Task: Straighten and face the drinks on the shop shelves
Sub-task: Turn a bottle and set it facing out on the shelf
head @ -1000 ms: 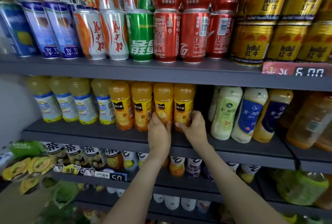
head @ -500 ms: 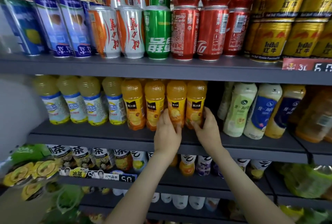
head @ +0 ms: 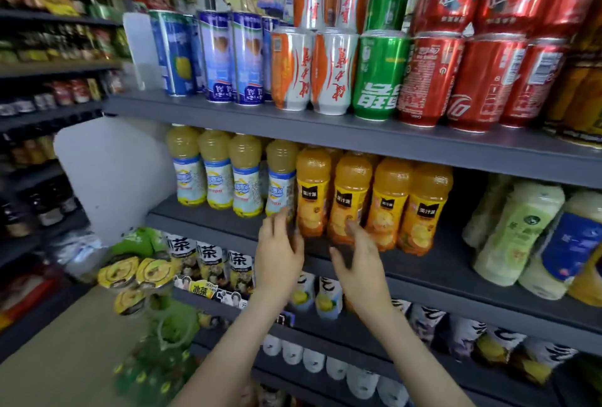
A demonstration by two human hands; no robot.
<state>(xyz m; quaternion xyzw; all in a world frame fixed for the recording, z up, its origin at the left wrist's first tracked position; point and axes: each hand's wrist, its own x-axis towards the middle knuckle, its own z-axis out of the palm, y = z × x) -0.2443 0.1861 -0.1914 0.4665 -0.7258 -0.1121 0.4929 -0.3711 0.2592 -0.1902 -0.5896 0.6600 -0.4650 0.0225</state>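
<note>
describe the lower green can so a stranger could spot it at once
On the upper grey shelf, follow the bottom tier of cans. The green can stands between the white-and-orange cans and the red cans, the only green one in that tier, with white characters near its base.

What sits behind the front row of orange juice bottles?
More orange bottles; only their shoulders show above the front row. How many rows follow is hidden by it and the shelf above.

The single head-worn wide-angle camera looked forward and a little down, close to the shelving (head: 325, 132) — the middle shelf (head: 439, 263) with its orange juice bottles (head: 387, 198) sat near centre, the unit slanting down rightward, other racks (head: 49, 80) receding at left
</note>
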